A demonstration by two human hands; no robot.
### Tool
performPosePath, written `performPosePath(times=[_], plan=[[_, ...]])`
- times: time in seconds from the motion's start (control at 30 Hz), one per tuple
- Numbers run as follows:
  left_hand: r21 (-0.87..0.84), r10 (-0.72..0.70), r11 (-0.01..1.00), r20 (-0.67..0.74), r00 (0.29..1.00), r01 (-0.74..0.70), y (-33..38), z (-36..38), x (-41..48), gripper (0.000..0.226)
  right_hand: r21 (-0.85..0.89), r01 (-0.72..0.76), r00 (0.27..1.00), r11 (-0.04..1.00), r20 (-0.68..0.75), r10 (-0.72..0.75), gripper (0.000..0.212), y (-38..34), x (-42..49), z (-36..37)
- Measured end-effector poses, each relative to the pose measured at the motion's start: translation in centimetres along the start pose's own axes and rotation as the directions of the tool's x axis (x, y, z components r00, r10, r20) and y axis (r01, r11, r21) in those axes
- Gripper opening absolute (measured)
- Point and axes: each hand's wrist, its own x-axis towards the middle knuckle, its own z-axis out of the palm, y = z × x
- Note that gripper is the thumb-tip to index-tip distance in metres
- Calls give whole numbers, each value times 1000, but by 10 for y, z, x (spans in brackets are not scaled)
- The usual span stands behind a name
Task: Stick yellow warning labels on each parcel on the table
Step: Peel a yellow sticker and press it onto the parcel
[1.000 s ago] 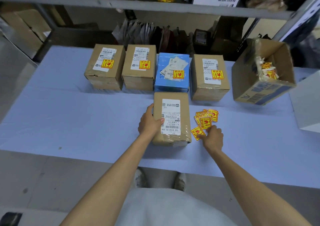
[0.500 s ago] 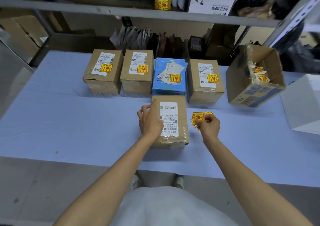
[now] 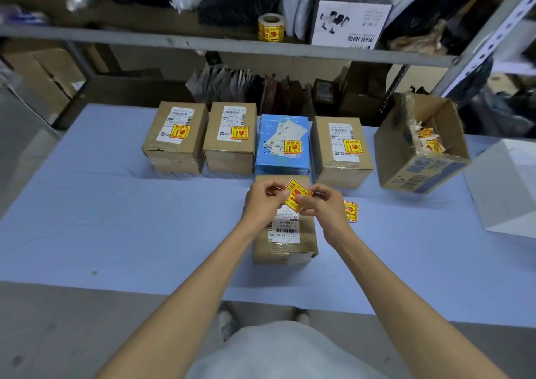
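A brown parcel (image 3: 285,242) with a white shipping label lies in front of me on the blue table (image 3: 116,219). Above it, my left hand (image 3: 262,201) and my right hand (image 3: 322,204) both pinch one yellow warning label (image 3: 295,194), held tilted between the fingertips. A small pile of loose yellow labels (image 3: 351,211) lies just right of the parcel. In a row behind stand a brown parcel (image 3: 177,137), a second brown one (image 3: 232,137), a blue parcel (image 3: 284,146) and a third brown one (image 3: 342,149), each carrying a yellow label.
An open cardboard box (image 3: 420,146) holding label scraps sits tilted at the right, with a white box (image 3: 504,187) beyond it. A roll of yellow labels (image 3: 271,27) stands on the shelf above. Bags and packets fill the shelving behind the table.
My right hand picked one label from the pile and lifted it over the parcel. My left hand left the parcel's side and now pinches the same label.
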Motion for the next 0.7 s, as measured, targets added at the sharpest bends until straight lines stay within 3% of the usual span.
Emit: performPosePath(times=[0.13,0.3,0.6,0.7], plan=[[35,-3,999,47,999,1,-3,-7,0,6,-83,84,995,993,55,-79,5,1,2,1],[-36,-87,995,46,995,89,-5,-19,-4,7,-90,82,996,993,-33,-85,13,0,5,1],[54,7,998,84,996,-11,4,-21,-6,5,-282,222,960,933,231,-158,3,-2,7,-1],[11,-33,999,67,997,33,3,-22,-9,1,-191,153,982,970,143,-126,14,-7,11,-3]])
